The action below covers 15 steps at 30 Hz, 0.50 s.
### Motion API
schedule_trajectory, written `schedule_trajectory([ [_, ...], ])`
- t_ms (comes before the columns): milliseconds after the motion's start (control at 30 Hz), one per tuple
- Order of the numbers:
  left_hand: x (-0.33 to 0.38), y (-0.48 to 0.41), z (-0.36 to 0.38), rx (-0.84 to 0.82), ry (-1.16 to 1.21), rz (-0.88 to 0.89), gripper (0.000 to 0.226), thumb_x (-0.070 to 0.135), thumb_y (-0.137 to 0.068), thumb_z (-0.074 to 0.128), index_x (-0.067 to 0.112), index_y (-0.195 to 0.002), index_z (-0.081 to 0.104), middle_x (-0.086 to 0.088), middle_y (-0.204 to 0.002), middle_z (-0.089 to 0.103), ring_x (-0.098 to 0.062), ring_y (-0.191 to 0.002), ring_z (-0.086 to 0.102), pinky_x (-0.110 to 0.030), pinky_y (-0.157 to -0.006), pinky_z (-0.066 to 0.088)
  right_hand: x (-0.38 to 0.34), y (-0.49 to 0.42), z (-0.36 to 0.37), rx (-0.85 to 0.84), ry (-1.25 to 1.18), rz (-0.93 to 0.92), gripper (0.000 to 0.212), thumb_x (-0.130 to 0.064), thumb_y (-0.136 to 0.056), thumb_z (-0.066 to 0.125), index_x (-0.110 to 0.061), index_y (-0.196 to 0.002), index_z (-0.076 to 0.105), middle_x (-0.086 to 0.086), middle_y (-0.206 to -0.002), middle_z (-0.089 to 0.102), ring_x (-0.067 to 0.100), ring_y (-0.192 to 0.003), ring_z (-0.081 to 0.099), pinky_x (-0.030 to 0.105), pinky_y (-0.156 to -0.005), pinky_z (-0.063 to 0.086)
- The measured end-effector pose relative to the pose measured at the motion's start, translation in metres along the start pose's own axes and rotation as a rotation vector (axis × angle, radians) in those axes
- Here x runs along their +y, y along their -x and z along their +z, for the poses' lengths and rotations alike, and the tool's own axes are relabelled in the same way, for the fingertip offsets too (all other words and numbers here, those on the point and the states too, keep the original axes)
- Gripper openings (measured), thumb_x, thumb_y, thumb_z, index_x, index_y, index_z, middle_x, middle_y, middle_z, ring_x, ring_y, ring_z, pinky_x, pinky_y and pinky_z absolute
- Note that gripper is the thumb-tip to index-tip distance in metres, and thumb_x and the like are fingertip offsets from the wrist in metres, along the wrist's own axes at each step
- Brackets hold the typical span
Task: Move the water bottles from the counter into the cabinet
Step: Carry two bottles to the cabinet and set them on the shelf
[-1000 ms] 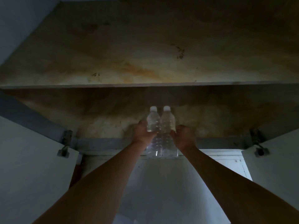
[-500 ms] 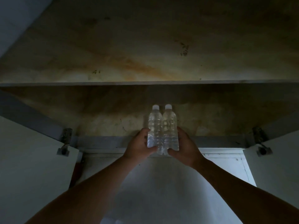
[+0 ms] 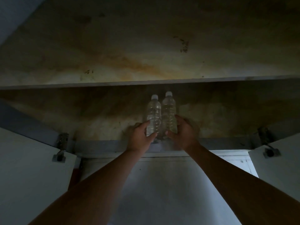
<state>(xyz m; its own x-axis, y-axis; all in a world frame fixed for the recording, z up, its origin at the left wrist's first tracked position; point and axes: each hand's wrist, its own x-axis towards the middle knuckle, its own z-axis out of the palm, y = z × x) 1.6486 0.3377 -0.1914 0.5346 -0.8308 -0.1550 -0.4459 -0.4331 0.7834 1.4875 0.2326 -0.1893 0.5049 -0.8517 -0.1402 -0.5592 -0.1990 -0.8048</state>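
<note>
The left door (image 3: 29,168) stands open. Inside the cabinet (image 3: 81,114), beneath the shelf (image 3: 146,82), the left hand (image 3: 139,137) curls its fingers round the lower part of the left bottle (image 3: 153,114). This bottle is upright, white-capped and touching the right bottle (image 3: 169,111), which sits slightly higher. The right hand (image 3: 183,133) grips that one low, fingers curled. Their bases are hidden. The right door (image 3: 279,168) also stands open.

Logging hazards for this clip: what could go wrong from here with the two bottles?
The left hand and right hand grip the left bottle and right bottle, both clear plastic with white caps, low down; either could tip. They sit close together, so releasing one might knock the other. The cabinet's front edge is near; they could fall out.
</note>
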Motion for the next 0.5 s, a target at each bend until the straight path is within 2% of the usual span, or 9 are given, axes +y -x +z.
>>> schedule_trajectory([
  [33, 0.003, -0.001, -0.002, 0.021, -0.048, 0.014, 0.056, 0.025, -0.084, 0.081, 0.018, -0.136, 0.062, -0.003, -0.111, 0.06, -0.017, -0.091, 0.066, -0.021, -0.077, 0.049, -0.001, -0.003, 0.002, 0.007, 0.008, 0.011, 0.063, -0.034, -0.076, 0.079, -0.027, -0.134, 0.056, 0.001, -0.12, 0.069, 0.016, -0.108, 0.064, 0.026, -0.093, 0.047],
  [100, 0.006, -0.003, -0.005, 0.042, -0.078, 0.016, 0.057, 0.031, -0.084, 0.08, 0.016, -0.136, 0.062, -0.006, -0.111, 0.063, -0.02, -0.091, 0.067, -0.03, -0.083, 0.055, -0.006, -0.007, 0.003, 0.038, -0.009, 0.02, 0.059, -0.025, -0.078, 0.081, -0.022, -0.133, 0.058, 0.0, -0.118, 0.069, 0.015, -0.104, 0.065, 0.019, -0.09, 0.046],
  [200, 0.003, -0.009, -0.002, 0.084, -0.046, -0.014, 0.053, 0.038, -0.079, 0.079, 0.018, -0.126, 0.066, -0.004, -0.098, 0.072, -0.02, -0.084, 0.07, -0.043, -0.078, 0.059, -0.013, -0.007, 0.004, 0.075, -0.067, -0.025, 0.052, -0.006, -0.08, 0.08, -0.007, -0.128, 0.059, -0.003, -0.108, 0.067, 0.012, -0.096, 0.063, -0.001, -0.081, 0.039],
  [233, 0.003, -0.01, -0.002, 0.096, -0.044, -0.017, 0.05, 0.036, -0.08, 0.08, 0.017, -0.124, 0.067, -0.004, -0.096, 0.073, -0.02, -0.082, 0.069, -0.042, -0.077, 0.059, -0.015, -0.006, 0.003, 0.081, -0.063, -0.034, 0.052, -0.001, -0.081, 0.079, -0.004, -0.128, 0.059, -0.003, -0.106, 0.065, 0.012, -0.095, 0.062, 0.0, -0.083, 0.041],
  [267, 0.006, -0.009, -0.003, 0.099, -0.061, -0.006, 0.048, 0.033, -0.081, 0.081, 0.015, -0.124, 0.068, -0.004, -0.096, 0.072, -0.02, -0.083, 0.068, -0.038, -0.078, 0.057, -0.016, -0.006, 0.002, 0.078, -0.058, -0.024, 0.053, 0.0, -0.081, 0.078, -0.003, -0.13, 0.058, -0.002, -0.107, 0.065, 0.012, -0.096, 0.062, 0.008, -0.088, 0.046],
  [333, 0.008, -0.005, -0.006, 0.058, -0.126, 0.04, 0.053, 0.03, -0.084, 0.08, 0.014, -0.132, 0.065, -0.005, -0.106, 0.068, -0.017, -0.089, 0.064, -0.026, -0.077, 0.048, -0.017, -0.004, -0.001, 0.027, -0.039, 0.012, 0.058, -0.005, -0.086, 0.075, -0.002, -0.139, 0.05, 0.006, -0.122, 0.064, 0.018, -0.11, 0.062, 0.031, -0.104, 0.047],
  [400, 0.004, -0.003, -0.006, 0.003, -0.147, 0.064, 0.06, 0.03, -0.085, 0.08, 0.014, -0.139, 0.06, -0.004, -0.118, 0.064, -0.014, -0.096, 0.061, -0.021, -0.08, 0.044, -0.018, -0.001, -0.006, -0.049, 0.046, 0.066, 0.071, -0.015, -0.091, 0.072, -0.005, -0.152, 0.036, 0.011, -0.146, 0.051, 0.028, -0.132, 0.051, 0.032, -0.111, 0.038],
  [500, 0.002, -0.001, -0.009, -0.022, -0.052, 0.022, 0.066, 0.028, -0.082, 0.083, 0.013, -0.141, 0.057, -0.006, -0.125, 0.066, -0.017, -0.102, 0.067, -0.031, -0.09, 0.054, -0.013, 0.002, -0.009, -0.115, 0.078, 0.073, 0.078, -0.02, -0.089, 0.074, -0.01, -0.155, 0.033, 0.01, -0.152, 0.046, 0.028, -0.138, 0.047, 0.031, -0.111, 0.037],
])
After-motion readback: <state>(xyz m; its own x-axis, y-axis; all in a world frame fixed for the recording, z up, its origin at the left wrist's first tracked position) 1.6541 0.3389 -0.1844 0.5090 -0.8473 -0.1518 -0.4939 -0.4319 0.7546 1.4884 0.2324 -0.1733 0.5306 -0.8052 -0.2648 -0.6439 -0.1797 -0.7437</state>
